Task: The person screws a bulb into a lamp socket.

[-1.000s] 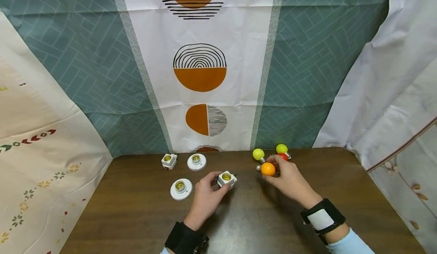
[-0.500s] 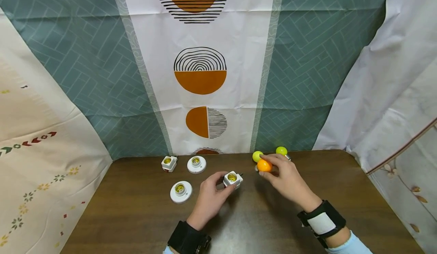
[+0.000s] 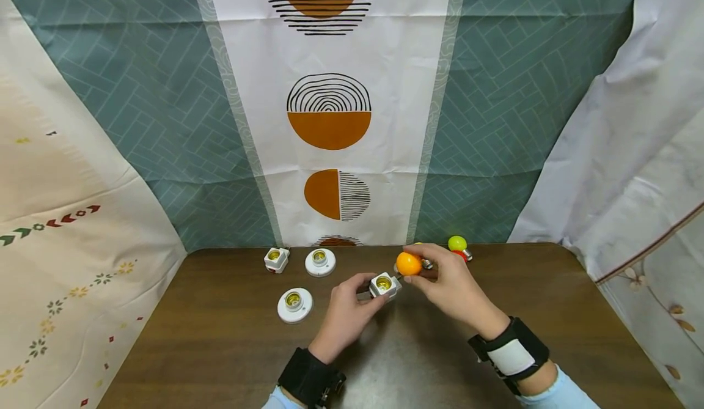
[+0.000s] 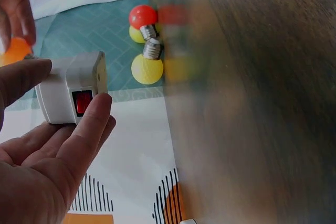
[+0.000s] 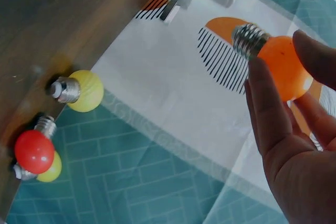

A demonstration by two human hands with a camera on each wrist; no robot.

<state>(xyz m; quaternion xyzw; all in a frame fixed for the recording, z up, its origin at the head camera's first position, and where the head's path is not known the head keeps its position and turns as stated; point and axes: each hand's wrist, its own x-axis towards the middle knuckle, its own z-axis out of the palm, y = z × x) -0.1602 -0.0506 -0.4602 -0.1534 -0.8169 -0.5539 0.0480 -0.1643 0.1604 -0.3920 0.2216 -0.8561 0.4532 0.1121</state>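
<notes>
My left hand (image 3: 348, 311) grips a white square bulb socket (image 3: 384, 285) above the table, its brass-coloured opening facing up. A red rocker switch (image 4: 82, 102) shows on the socket's side in the left wrist view, close to a fingertip. Between thumb and fingers, my right hand (image 3: 453, 287) pinches an orange light bulb (image 5: 286, 67). The bulb's silver screw base (image 5: 249, 40) points toward the socket, and the two are close together but apart. Metal plug prongs (image 5: 169, 11) stick out from the socket in the right wrist view.
At the table's back left are two round white sockets (image 3: 320, 262) (image 3: 294, 305) and another square one (image 3: 276, 260). A red bulb (image 5: 34, 151) and two yellow-green bulbs (image 5: 86, 91) (image 5: 50, 168) lie at the back right. Patterned cloth (image 3: 473, 121) hangs behind the table (image 3: 220, 335).
My right hand has carried the orange bulb leftward, away from the other bulbs. My left hand has shifted the square socket slightly right, narrowing the gap between them.
</notes>
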